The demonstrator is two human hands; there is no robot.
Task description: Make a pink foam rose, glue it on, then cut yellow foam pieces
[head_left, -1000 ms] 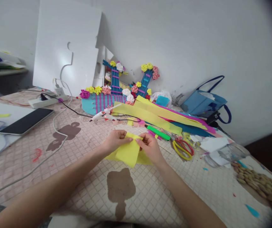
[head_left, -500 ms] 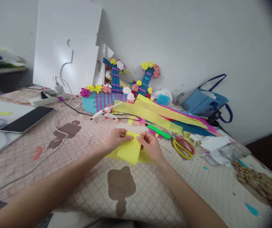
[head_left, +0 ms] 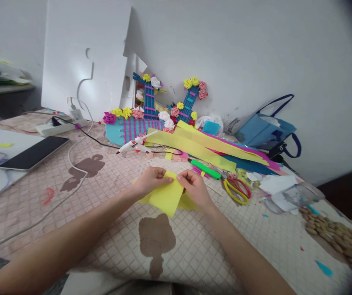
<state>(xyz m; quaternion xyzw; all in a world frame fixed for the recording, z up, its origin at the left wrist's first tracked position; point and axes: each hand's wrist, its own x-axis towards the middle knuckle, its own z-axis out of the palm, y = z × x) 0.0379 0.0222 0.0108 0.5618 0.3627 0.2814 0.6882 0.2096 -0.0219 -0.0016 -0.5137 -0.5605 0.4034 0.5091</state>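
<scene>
Between my two hands is a small piece of yellow crepe paper (head_left: 167, 197), its top edge pinched and the rest hanging down toward me. My left hand (head_left: 151, 180) grips its upper left with thumb and fingers. At the upper right corner, my right hand (head_left: 193, 186) pinches the edge with thumb and forefinger. More yellow paper (head_left: 189, 202) lies on the table behind and below the held piece. Just beyond my right hand are a green utility knife (head_left: 205, 169) and scissors (head_left: 236, 191) with red and yellow handles.
A white glue gun (head_left: 134, 144) lies ahead, its cord trailing left. Behind it stand flower-trimmed blue paper pieces (head_left: 132, 128) and long yellow paper strips (head_left: 194, 146). A phone (head_left: 36, 153) lies left. At right are a clear plastic cup (head_left: 301, 196), peanuts (head_left: 332, 233) and a blue bag (head_left: 257, 130).
The yellow piece has tilted a little, its lower end swinging slightly left and toward me. Both hands keep their pinch in nearly the same place.
</scene>
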